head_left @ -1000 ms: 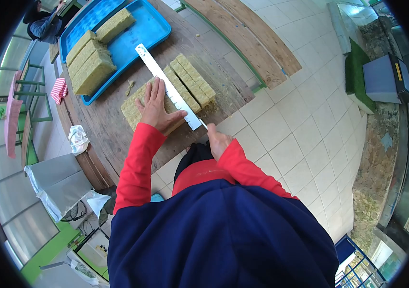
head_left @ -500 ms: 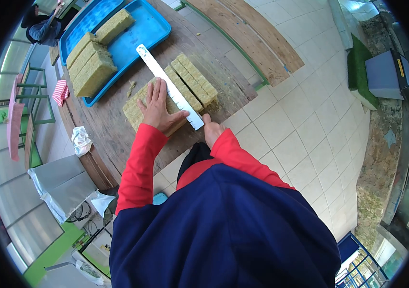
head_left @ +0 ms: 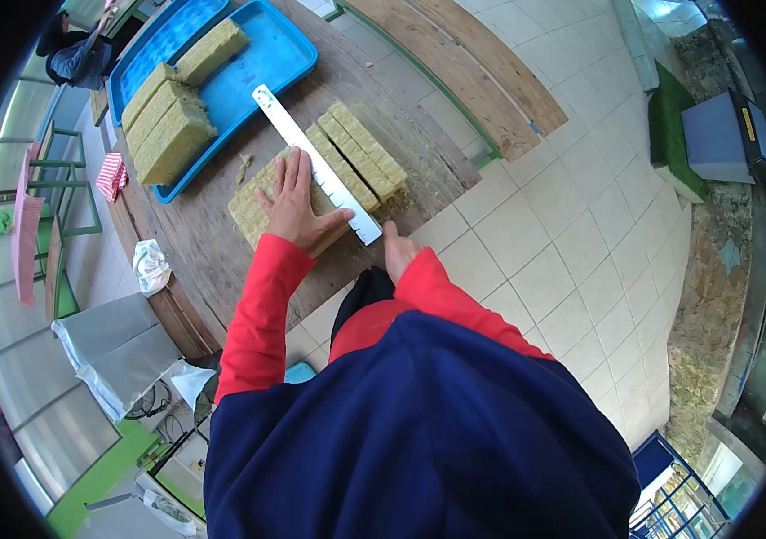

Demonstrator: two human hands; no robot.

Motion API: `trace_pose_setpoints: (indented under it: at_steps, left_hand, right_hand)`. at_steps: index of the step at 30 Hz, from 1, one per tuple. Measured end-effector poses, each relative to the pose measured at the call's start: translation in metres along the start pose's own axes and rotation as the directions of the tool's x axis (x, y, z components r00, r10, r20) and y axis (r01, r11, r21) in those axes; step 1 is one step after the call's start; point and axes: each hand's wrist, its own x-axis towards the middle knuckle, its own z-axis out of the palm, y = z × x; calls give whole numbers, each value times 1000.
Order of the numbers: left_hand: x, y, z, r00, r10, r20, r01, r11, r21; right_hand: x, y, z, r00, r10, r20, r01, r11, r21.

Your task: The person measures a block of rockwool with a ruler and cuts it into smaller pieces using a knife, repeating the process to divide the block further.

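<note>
A yellowish fibrous block (head_left: 246, 213) lies on the wooden table. My left hand (head_left: 296, 199) is spread flat on it, its fingers and thumb pressing on a white notched ruler (head_left: 311, 157) laid diagonally across. Right of the ruler stand narrow cut slices (head_left: 362, 151) with dark gaps between them. My right hand (head_left: 398, 252) is closed near the ruler's lower end, at the table's edge; what it holds, if anything, is hidden.
A blue tray (head_left: 286, 56) with several blocks (head_left: 167, 135) stands at the table's far left. A wooden bench (head_left: 482, 67) is beyond the table. Another person (head_left: 82, 61) is at the upper left. A red-striped item (head_left: 111, 176) and a white plastic bag (head_left: 151, 267) lie left.
My right hand has moved slightly down, away from the ruler's end. My left hand and the ruler stay in place.
</note>
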Motion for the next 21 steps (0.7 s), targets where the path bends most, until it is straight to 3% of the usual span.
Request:
trace_pose_setpoints:
  at_steps: [7, 10, 13, 16, 18, 21]
  left_hand:
    - [1, -8, 7, 999, 29, -44, -29, 999, 17]
    - [0, -4, 3, 1000, 12, -9, -12, 1000, 0]
    - [1, -4, 3, 1000, 14, -7, -14, 1000, 15]
    - [1, -8, 7, 998, 35, -44, -34, 999, 34]
    - [0, -9, 6, 999, 27, -35, -26, 999, 31]
    - [0, -3, 4, 1000, 20, -21, -20, 1000, 21]
  right_hand:
    - [-44, 18, -13, 999, 12, 53, -14, 999, 46]
    - [-68, 35, -14, 997, -6, 82, 11, 998, -59]
    - [-58, 29, -9, 999, 14, 53, -9, 996, -93]
    - [-27, 19, -4, 998, 12, -54, -10, 1000, 27]
    - [-14, 25, 4, 997, -13, 80, 17, 999, -49]
    - [-36, 25, -10, 996, 43, 81, -45, 999, 26]
